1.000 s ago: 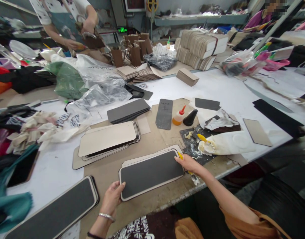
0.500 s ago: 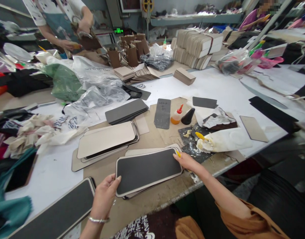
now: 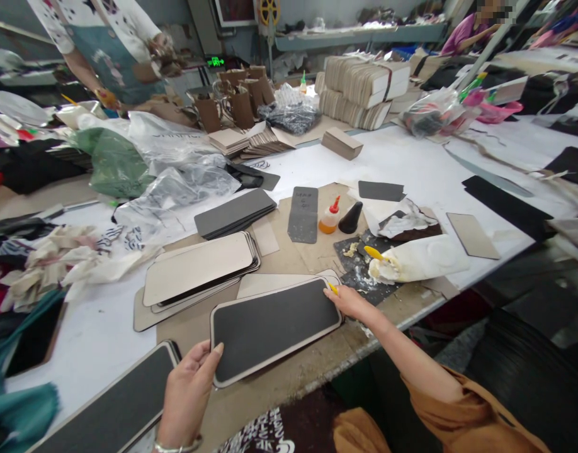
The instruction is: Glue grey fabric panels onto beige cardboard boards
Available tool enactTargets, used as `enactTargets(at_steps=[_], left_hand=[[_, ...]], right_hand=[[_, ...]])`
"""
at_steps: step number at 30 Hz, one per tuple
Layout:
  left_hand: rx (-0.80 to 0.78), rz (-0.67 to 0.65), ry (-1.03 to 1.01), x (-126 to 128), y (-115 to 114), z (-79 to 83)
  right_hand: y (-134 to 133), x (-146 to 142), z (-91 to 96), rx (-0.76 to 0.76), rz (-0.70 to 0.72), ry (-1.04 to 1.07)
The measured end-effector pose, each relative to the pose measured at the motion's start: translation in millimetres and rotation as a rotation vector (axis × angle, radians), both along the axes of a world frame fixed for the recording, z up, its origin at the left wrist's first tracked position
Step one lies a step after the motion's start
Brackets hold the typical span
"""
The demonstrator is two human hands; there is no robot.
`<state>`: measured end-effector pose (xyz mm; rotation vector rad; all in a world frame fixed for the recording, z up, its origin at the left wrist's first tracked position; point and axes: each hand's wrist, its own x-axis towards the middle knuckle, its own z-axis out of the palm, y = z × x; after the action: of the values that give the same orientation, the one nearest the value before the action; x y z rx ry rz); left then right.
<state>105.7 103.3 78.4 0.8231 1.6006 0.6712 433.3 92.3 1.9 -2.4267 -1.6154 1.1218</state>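
Observation:
My left hand [image 3: 194,384] pinches the left end of a dark grey panel with a beige border [image 3: 274,330]. At the panel's far right corner is my right hand [image 3: 348,302], with a small yellow tool [image 3: 333,289] between its fingers; most of the tool is hidden. The right fingers also touch the panel's corner. Under the panel, edges of other beige pieces [image 3: 265,284] show. A stack of beige panels [image 3: 199,267] lies just beyond my left hand. Left of that hand, a similar dark bordered panel [image 3: 114,402] rests on top of another.
White paste with a yellow spatula [image 3: 373,253] sits right of my right hand. Behind stand an orange glue bottle [image 3: 329,217] and a black cone [image 3: 350,217]. Dark grey boards [image 3: 235,212] lie stacked beyond. Plastic bags [image 3: 175,182] fill the far left, where another person [image 3: 109,56] stands.
The panel's left end has shifted left and toward me with my left hand. My right hand keeps hold at its corner. The co-worker's hand has moved left; the whole view has shifted slightly.

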Motion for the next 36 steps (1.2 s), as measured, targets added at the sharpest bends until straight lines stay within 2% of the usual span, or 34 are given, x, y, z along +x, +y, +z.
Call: enactTargets(at_steps=[4,11,14,20,26,29,32,36], left_hand=[[-0.082,0.111,-0.052,-3,-10,-5.6],[-0.146,0.246,-0.032,-3,-24,-3.0],[-0.141,0.224,0.004,-10,-28,-8.2],[0.005,0.228,0.195,-46,-21,-18.5],[-0.08,0.224,0.095,-44,-18,-21.1],[-0.144,0.213,0.049,-45,-18,-31.0],[-0.18,0.171,0.008,-52,-17,-47.5],[-0.191,0.135,-0.061,-56,-16,-72.7]], right_hand=[[1,-3,5.9,-0.03,0.0,-0.006],[1,-9,12.3,-0.038,0.016,-0.024],[1,-10,5.8,-0.038,0.007,-0.029],[1,-11,-8.2,-0.112,-0.038,0.037],[1,-13,-3.5,-0.108,-0.013,-0.02],[1,-21,4.6,-0.048,0.021,-0.086],[2,-35,10.1,0.009,0.039,-0.126],[3,-50,7.4,0.017,0.046,-0.114]])
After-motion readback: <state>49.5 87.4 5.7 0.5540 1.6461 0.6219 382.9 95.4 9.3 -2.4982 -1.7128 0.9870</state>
